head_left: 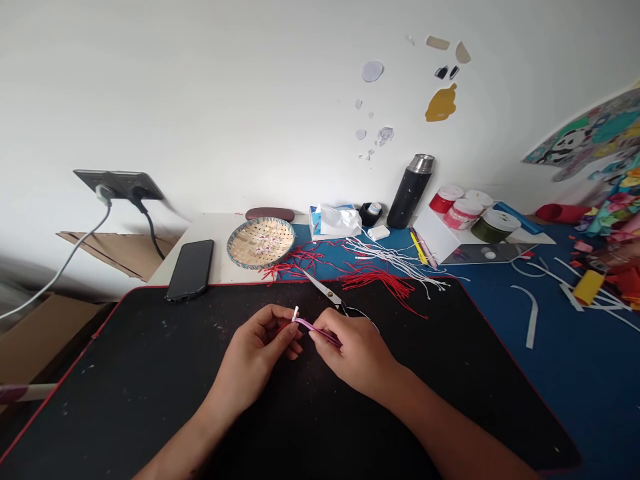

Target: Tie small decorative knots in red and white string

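Between thumb and fingers, my left hand (260, 347) pinches a short white cord (295, 313) whose end sticks up. A bit of red cord shows below it, mostly covered by the fingers. My right hand (350, 347) grips a slender pink tool (305, 324) that looks like bent-tip tweezers. Its curved tip meets the white cord at the left fingertips. Just beyond my right hand lie scissors (325, 291), blades pointing away to the left, handles partly hidden. Red cords (387, 283) and white cords (400, 257) are spread loosely behind them.
A woven basket (260, 243) with small red-and-white pieces stands behind, near a phone (190, 270), a tissue box (335, 223) and a black flask (411, 193). Lidded jars (463, 213) sit on a white box at right. A black mat (150, 380) lies under my hands.
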{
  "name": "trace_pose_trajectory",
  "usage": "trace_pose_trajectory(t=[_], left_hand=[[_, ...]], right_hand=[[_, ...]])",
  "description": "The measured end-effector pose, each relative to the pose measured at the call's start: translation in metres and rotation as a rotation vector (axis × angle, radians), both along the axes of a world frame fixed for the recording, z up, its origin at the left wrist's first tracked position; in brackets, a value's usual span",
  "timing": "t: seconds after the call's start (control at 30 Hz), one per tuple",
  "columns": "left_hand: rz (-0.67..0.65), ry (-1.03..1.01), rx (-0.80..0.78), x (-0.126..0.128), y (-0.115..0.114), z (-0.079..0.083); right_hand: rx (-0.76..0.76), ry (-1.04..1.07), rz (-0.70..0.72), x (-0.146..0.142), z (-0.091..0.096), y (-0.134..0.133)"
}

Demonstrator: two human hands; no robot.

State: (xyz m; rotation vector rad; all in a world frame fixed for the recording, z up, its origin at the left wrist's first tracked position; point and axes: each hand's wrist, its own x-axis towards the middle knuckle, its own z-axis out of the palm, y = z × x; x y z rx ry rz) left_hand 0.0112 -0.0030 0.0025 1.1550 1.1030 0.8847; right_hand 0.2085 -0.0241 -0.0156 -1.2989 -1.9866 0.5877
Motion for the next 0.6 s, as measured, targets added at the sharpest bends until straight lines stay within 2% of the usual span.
trace_pose_trajectory(t=[0.17, 0.3, 0.5, 0.6], left_hand=[[-0.107, -0.081, -0.097, -0.008, 0.006, 0.0], [-0.152, -0.054, -0.111, -0.015, 0.01, 0.001], [-0.147, 0.035, -0.039, -0.012, 0.006, 0.006], [-0.113, 0.046, 0.024, -0.008, 0.001, 0.005]], right_hand=[[0.045, -0.103, 0.045, 0.004, 0.004, 0.002], [0.049, -0.183, 0.064, 0.008, 0.006, 0.003], [0.11, -0.268, 0.098, 0.009, 0.005, 0.002], [0.088, -0.229, 0.071, 0.006, 0.004, 0.001]])
